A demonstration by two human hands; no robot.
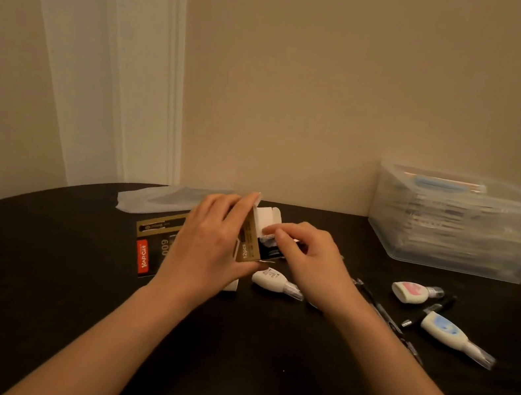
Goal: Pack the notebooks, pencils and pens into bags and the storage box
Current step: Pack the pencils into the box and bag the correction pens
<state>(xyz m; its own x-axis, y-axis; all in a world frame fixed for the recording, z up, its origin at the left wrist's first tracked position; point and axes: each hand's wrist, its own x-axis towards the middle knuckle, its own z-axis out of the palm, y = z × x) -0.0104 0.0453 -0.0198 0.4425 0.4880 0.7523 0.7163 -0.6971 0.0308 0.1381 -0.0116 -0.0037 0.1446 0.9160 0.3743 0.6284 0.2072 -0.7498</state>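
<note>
Midway across the table (29,278), my left hand (208,250) is gripping the pen box (248,245), and my right hand (307,261) is pinching its open flap (265,220).

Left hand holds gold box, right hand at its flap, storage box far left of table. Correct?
No. Head view shows the storage box at the table's far right. Left hand holds the gold box, right hand at its flap.

Storage box (443,261) contents blurred; black pack (154,238) half hidden under left hand (209,244); right hand's (309,265) pinch at gold box (249,240) unclear
</note>
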